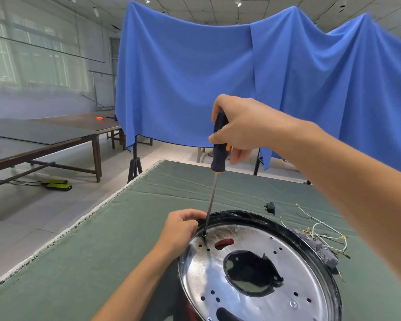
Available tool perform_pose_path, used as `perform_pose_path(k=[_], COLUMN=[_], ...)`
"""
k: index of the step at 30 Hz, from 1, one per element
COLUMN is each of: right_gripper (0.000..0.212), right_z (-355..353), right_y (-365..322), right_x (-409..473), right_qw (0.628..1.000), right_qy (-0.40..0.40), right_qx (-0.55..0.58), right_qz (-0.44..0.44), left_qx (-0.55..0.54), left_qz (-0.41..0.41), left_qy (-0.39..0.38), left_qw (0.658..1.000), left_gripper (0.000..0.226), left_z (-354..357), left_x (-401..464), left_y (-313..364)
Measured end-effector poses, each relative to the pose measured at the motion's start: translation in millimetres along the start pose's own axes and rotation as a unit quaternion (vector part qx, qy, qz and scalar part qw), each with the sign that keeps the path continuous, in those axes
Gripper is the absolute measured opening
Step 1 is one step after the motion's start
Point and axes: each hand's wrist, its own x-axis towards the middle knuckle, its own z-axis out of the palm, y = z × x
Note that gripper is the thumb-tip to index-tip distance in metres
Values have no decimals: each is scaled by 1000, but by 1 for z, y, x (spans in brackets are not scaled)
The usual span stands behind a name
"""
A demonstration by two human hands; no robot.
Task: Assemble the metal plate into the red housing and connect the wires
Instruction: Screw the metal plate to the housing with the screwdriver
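Green surface (97, 239) up front: plate (252, 258) is seated in the housing (315, 249), whose rim is gripped by the left hand (183, 228). Screwdriver (219, 156) is clenched by the right hand (243, 128), tip on the plate. Wires (322, 230) lie beside.

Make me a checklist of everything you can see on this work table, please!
Surface: green cloth covers the table.
Job's things: round metal plate sits inside the black-rimmed housing; screwdriver stands upright, tip at a hole near the plate's edge.
Clutter: small black plug part on the cloth.
Grippers: right hand grips the screwdriver handle; left hand holds the housing rim.
Cables: loose white wires beside the housing, unconnected.
Surroundings: blue drape, brown tables.
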Motion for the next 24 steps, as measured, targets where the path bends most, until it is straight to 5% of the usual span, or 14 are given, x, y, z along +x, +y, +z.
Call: perform_pose_path(k=[6, 11, 13, 19, 24], right_gripper=[41, 29, 26, 38, 24], right_z=[9, 8, 7, 15, 3], right_y=[-5, 0, 4, 6, 5], right_x=[-1, 0, -2, -4, -4], right_qw=[970, 998, 998, 974, 998], right_qy=[156, 33, 63, 187, 59], right_qx=[-184, -47, -11, -129, -12], right_qz=[20, -21, -14, 22, 12], left_qx=[6, 9, 8, 7, 4], left_qz=[-3, -12, -11, -12, -10], left_qy=[0, 9, 7, 8, 9], left_qw=[1000, 1000, 1000, 1000, 1000], left_gripper=[48, 47, 47, 49, 49], left_z=[0, -1, -1, -2, -1], left_x=[-2, -1, 0, -1, -2], left_y=[1, -2, -3, -2, 1])
